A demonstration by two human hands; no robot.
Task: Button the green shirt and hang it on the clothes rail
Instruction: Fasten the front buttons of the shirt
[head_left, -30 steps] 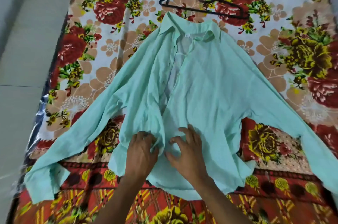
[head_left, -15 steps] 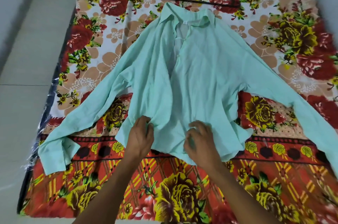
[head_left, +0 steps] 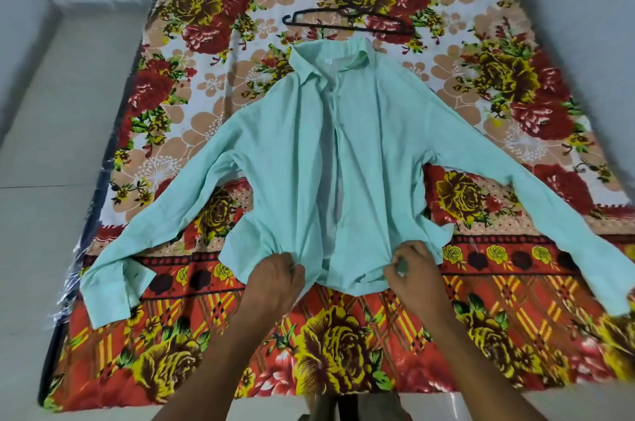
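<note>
Green shirt [head_left: 371,159] lies flat on the bed, front side up, on a floral bedspread [head_left: 343,334] in red, yellow and peach. Long axis runs collar to hem, straight away from the camera: collar at the far end, hem at the near end by the hands. Sleeves are spread out to both sides and angled back toward the near edge, left cuff near the bed's left edge, right sleeve running out of view at right.

Front is unbuttoned. The two panels sit close together but a narrow gap runs down the middle from collar to hem, showing the paler inside of the back panel.

Left hand [head_left: 275,283]: grip is closed on the hem of the left front panel, fingers curled, fabric bunched into folds at the knuckles.
Right hand [head_left: 412,273]: pinches the hem of the right front panel between thumb and curled fingers, fabric gathered at that spot.
Hands are apart, one on each side of the front opening, both at the hem.

Black hanger [head_left: 347,20] lies flat on the bedspread just beyond the collar, not touching the shirt, long axis across the bed, hook pointing away.

Grey tiled floor [head_left: 51,145] to the left of the bed.
</note>
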